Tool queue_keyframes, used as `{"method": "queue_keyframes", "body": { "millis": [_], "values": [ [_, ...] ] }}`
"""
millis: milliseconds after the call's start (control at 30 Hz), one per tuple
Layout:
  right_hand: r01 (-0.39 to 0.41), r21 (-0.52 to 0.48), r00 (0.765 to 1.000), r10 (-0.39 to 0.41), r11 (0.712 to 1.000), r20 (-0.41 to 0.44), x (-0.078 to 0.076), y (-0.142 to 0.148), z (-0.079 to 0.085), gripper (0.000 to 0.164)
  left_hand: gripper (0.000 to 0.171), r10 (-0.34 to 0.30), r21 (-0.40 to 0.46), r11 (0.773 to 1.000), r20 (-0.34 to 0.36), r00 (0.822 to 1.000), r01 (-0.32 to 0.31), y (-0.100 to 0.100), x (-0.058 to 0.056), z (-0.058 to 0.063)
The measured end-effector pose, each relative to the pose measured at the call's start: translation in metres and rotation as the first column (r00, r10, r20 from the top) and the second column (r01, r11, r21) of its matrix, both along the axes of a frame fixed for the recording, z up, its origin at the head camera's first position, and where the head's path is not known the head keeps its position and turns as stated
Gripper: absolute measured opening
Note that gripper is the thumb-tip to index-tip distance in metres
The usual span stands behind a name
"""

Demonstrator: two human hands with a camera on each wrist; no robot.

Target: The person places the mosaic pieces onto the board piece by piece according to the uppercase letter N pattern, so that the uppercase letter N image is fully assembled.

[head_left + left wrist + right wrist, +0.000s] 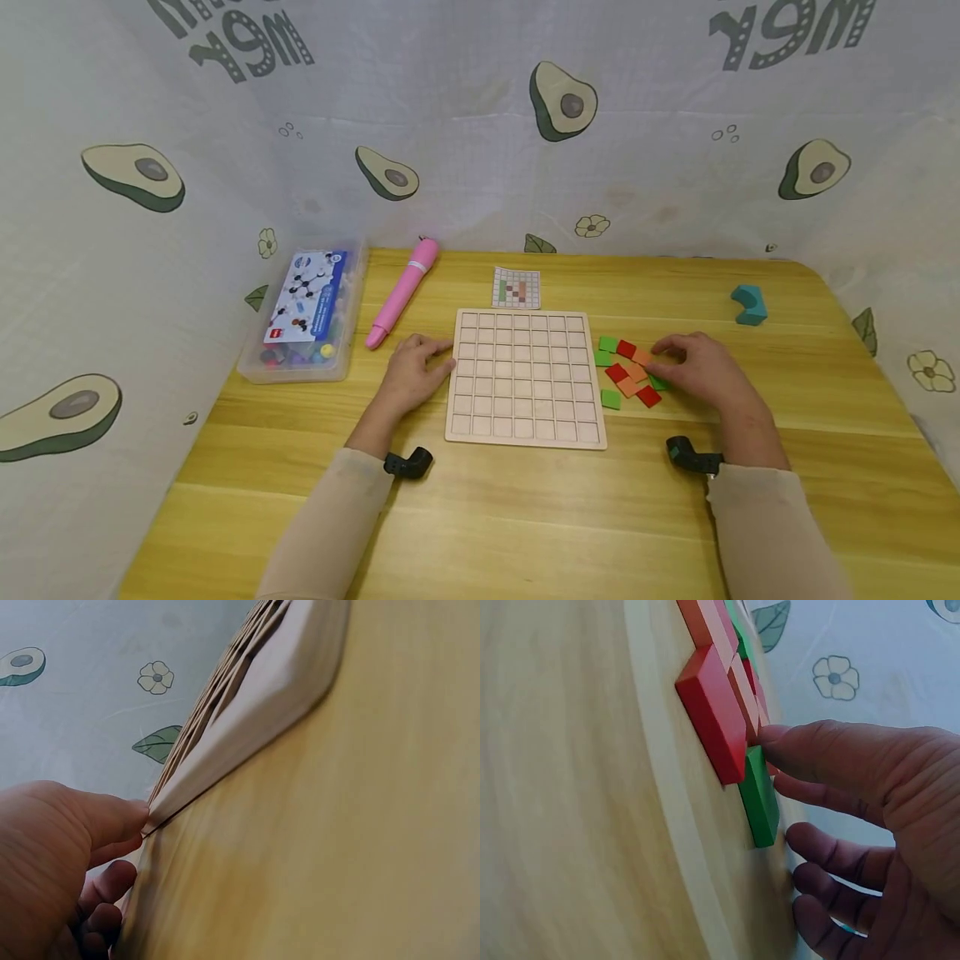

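In the head view a square wooden grid board (525, 379) lies on the table. My left hand (416, 375) touches its left edge with thumb and index finger; the left wrist view shows the thumb (116, 817) straight against the board's rim (247, 735). To the right of the board is a cluster of green, red and orange square tiles (636, 372). At its right side my right hand (697, 367) pinches an orange tile (642, 357) between thumb and index finger. A red tile (714, 716) and a green tile (759, 799) lie close by.
Behind the board lies a small pattern card (516, 288). A pink pen-shaped object (403, 292) and a clear plastic box (255, 367) of colourful pieces stand at the left. One blue arch block (752, 305) is at the far right. A printed curtain (480, 167) hangs behind.
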State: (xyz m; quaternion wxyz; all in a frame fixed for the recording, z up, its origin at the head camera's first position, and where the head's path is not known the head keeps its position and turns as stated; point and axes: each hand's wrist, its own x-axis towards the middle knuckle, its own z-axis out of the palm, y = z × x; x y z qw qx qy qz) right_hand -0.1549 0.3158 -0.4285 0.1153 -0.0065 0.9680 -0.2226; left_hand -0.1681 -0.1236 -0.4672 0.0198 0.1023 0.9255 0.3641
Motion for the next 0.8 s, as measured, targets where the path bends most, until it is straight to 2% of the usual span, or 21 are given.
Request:
{"method": "queue_keyframes", "body": {
  "millis": [333, 567, 800],
  "values": [
    [0.025, -0.038, 1.000, -0.025, 0.999, 0.002, 0.0031, 0.0018, -0.0044, 0.051, 0.045, -0.018, -0.038, 0.999, -0.012, 1.000, 0.018, 0.0001, 0.0043, -0.0032],
    [0.028, -0.022, 0.999, -0.029, 0.999, -0.034, 0.0035, -0.0014, -0.0035, 0.045, 0.043, -0.025, -0.062, 0.998, -0.023, 0.999, 0.023, 0.0005, 0.0058, -0.0034],
    [0.044, -0.014, 0.999, -0.044, 0.999, -0.023, 0.0053, -0.0023, -0.0049, 0.047, 0.041, -0.019, -0.069, 0.998, -0.028, 0.999, 0.017, 0.0024, 0.0066, -0.0025]
  ]
}}
